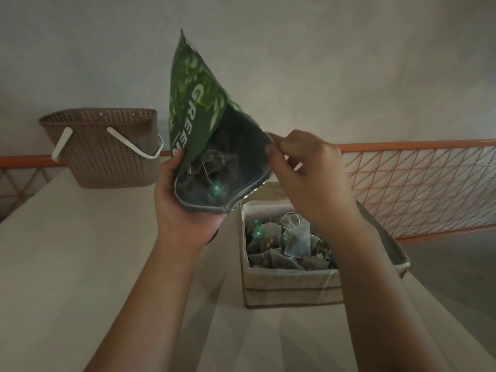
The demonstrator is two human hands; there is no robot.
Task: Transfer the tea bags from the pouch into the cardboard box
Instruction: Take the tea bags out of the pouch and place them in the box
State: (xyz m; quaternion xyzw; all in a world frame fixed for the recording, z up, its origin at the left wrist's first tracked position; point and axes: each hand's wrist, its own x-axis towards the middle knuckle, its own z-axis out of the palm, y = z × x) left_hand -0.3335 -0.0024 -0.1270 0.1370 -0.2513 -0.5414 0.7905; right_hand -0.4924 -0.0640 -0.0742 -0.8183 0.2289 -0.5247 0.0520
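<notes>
Most tea bags (288, 241) were already in the cardboard box (290, 281); you gripped the pouch (196, 114) with left hand (185, 208), right hand (308, 170) pinching its rim, a few left inside.

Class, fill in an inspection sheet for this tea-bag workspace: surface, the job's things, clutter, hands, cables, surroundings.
Surface: pale table, bare where visible.
Job's things: green pouch held up, mouth open toward the camera, tea bags left inside; cardboard box below right, open, holding a pile of tea bags.
Clutter: brown basket with white handles, far left.
Hands: left hand grips the pouch's lower rim; right hand pinches the opposite rim.
Cables: nothing seen.
Surroundings: plain wall; orange mesh railing behind the table.
</notes>
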